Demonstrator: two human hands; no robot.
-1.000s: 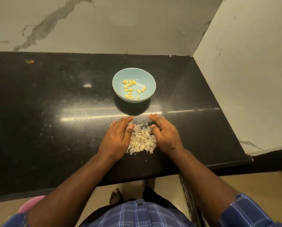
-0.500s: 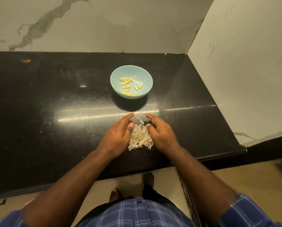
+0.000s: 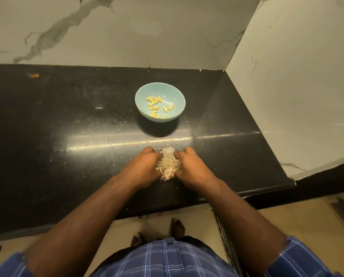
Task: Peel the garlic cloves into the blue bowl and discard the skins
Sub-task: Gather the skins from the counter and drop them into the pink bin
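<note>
- Both hands, left hand (image 3: 142, 166) and right hand (image 3: 193, 168), have closed in since a second ago, fingers now curled, squeezing the garlic skins (image 3: 168, 164) between them.
- Peeled cloves (image 3: 157, 106) lie in the blue bowl (image 3: 143, 92) beyond the fingertips; peeling looks done, discarding remains.
- No readable writing.

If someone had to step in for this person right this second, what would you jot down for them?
Left hand and right hand: both cupped around the pile of garlic skins, squeezing it between them on the black counter.
Blue bowl: farther back on the counter, untouched, with the peeled cloves inside.
Done: peeling looks finished; no unpeeled garlic in view.
Left: lift the gathered skins and discard them; no bin is in view. A few small flakes lie loose on the counter.
</note>
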